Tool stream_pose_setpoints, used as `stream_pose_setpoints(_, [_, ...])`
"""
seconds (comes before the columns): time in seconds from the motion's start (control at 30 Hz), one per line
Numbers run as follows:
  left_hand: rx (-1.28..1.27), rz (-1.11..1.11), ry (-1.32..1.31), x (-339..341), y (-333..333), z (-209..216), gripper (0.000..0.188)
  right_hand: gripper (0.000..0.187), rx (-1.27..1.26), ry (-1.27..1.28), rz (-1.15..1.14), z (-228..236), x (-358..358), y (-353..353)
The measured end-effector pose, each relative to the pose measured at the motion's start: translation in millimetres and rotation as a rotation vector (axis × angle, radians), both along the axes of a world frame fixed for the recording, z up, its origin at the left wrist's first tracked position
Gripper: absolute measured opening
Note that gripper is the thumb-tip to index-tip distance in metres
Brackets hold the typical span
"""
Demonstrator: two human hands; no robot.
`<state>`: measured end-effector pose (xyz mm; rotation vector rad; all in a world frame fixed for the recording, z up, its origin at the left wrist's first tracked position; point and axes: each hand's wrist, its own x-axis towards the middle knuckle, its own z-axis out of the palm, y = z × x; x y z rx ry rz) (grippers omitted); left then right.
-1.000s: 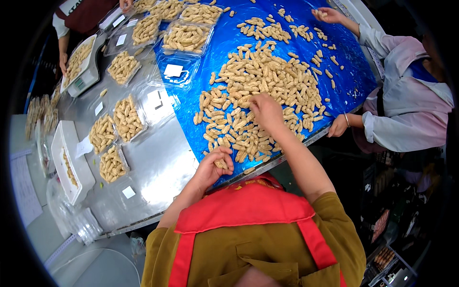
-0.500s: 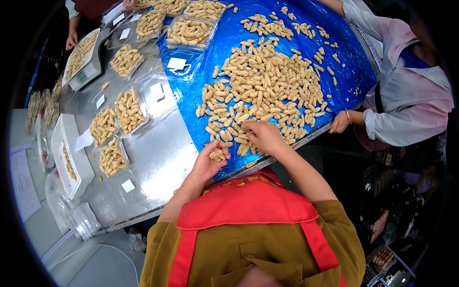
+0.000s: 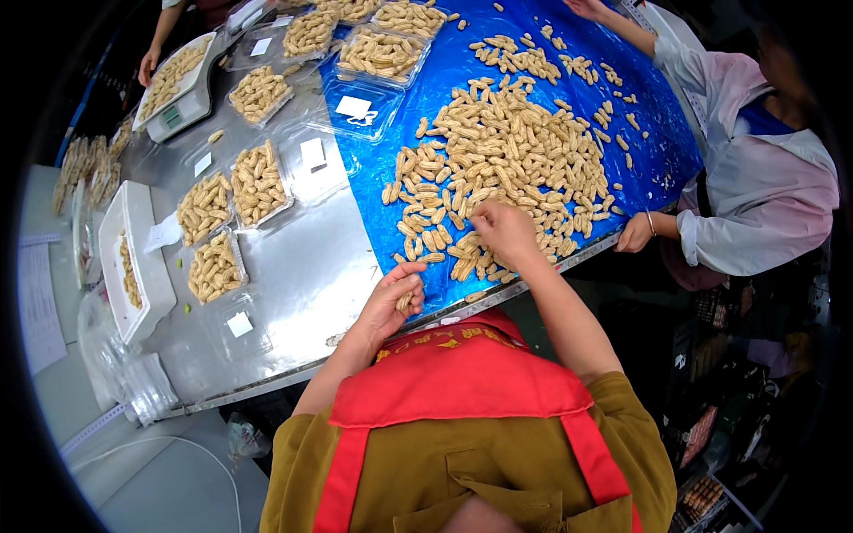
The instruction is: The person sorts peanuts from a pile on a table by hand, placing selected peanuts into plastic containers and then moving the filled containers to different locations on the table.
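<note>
A large heap of unshelled peanuts (image 3: 506, 133) lies loose on a blue plastic sheet (image 3: 366, 200). At the heap's near edge, my right hand (image 3: 508, 234) is closed, with bent fingertips down among the nuts; whatever they pinch is hidden. My left hand (image 3: 384, 304) is held low by the sheet's near left corner. Its fingers curl around a few peanuts (image 3: 404, 302), which show partly between thumb and palm.
Clear trays of peanuts (image 3: 259, 185) stand on the metal table (image 3: 311, 266) to the left, near a white bin (image 3: 142, 266). Farther back is a weighing scale (image 3: 173, 120). A co-worker's hand (image 3: 634, 233) rests at the right edge; another person's hand (image 3: 151, 67) is by the scale.
The view has shifted, so the table appears farther right. My left fingers have curled more over the peanuts. My right hand stays low at the heap. The right co-worker's far hand has come into view.
</note>
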<state>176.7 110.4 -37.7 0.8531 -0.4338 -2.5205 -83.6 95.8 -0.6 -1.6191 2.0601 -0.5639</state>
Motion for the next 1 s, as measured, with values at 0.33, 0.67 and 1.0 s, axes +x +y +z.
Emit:
stream_pose_setpoints(0.33, [0.02,-0.03,-0.059,-11,-7,13,0.043,0.016,0.162,-0.43,-0.131,-11,11,-4])
stream_pose_setpoints(0.67, [0.025,-0.048,-0.038,-7,-8,6,0.047,0.023,0.073,-0.245,0.026,7,37,-16])
stream_pose_setpoints(1.0, [-0.003,0.003,-0.084,8,-6,-3,0.045,0.017,0.093,0.179,0.135,-12,46,-62])
